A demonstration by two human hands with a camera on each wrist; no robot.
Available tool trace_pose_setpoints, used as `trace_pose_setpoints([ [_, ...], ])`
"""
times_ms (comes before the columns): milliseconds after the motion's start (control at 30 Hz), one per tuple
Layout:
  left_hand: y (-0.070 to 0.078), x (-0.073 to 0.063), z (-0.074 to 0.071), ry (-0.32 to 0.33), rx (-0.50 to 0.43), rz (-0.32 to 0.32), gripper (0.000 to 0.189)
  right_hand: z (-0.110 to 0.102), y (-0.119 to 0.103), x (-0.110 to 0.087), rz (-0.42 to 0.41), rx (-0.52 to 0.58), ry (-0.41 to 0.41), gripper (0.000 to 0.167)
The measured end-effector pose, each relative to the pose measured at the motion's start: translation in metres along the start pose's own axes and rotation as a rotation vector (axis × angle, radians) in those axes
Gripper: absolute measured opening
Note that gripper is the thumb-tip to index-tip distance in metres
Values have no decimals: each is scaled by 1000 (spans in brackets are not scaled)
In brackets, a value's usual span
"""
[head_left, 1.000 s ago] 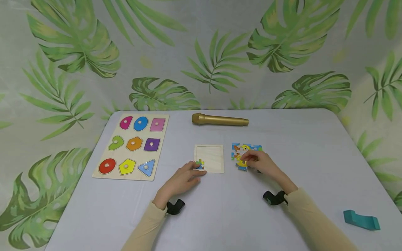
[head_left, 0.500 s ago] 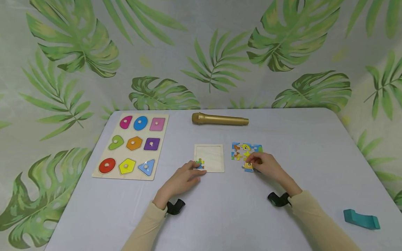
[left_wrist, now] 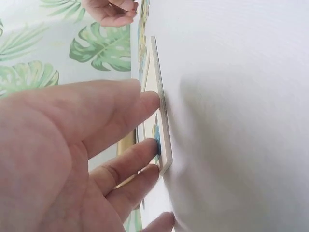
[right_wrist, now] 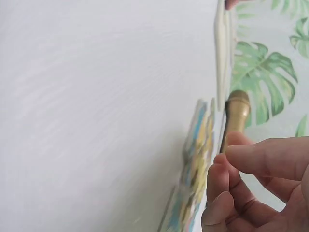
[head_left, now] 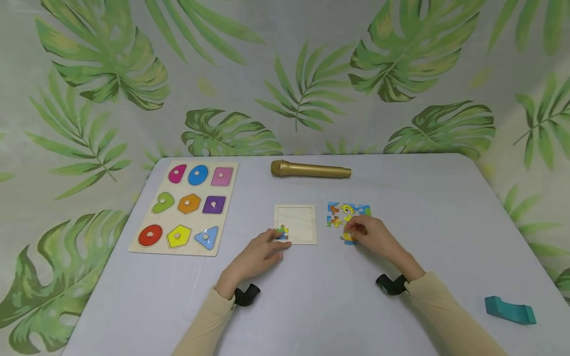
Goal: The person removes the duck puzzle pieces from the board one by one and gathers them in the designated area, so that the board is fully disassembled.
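Note:
In the head view, my left hand (head_left: 256,254) rests at the near left corner of a shallow wooden puzzle tray (head_left: 313,225), its fingers fairly straight. Beside those fingertips a blue and green jigsaw piece (head_left: 282,231) lies in the tray's corner. Right of the tray, my right hand (head_left: 371,237) has curled fingers at a yellow and blue jigsaw piece (head_left: 348,238), with thumb and fingertips on its far edge. Several other jigsaw pieces (head_left: 335,221) lie just beyond in a loose block. The right hand hides part of that block. In the right wrist view, the pieces (right_wrist: 195,145) are blurred beside the fingertips.
A shape board (head_left: 198,188) with several coloured knobbed pieces lies at the left. At the back is a gold microphone (head_left: 311,169). A teal curved block (head_left: 509,310) sits near the right edge. A leaf-patterned cloth (head_left: 307,99) hangs behind the table.
My right hand has shifted rightward, and the yellow and blue jigsaw piece has slid with it, then back slightly left. The left hand stays on the tray.

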State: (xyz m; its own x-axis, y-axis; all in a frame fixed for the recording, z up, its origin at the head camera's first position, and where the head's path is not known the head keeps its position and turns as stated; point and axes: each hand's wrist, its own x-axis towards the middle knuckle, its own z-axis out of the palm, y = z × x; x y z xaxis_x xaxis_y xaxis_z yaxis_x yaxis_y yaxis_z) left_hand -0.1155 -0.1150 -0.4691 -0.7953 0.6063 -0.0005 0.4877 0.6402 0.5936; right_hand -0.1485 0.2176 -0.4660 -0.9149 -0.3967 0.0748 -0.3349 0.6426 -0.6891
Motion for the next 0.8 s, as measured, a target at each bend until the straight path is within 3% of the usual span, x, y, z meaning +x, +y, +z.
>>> trace_pose_setpoints([
  [200,-4,-6,-5,-4,-10,6,34,11,-17,16,-21,92,-50,16],
  [400,-6,-13,-11,9,0,-17,35,37,-39,39,-93,153,-112,15],
  [800,-9,-17,-11,25,11,-6,32,76,-76,73,-116,158,-171,25],
])
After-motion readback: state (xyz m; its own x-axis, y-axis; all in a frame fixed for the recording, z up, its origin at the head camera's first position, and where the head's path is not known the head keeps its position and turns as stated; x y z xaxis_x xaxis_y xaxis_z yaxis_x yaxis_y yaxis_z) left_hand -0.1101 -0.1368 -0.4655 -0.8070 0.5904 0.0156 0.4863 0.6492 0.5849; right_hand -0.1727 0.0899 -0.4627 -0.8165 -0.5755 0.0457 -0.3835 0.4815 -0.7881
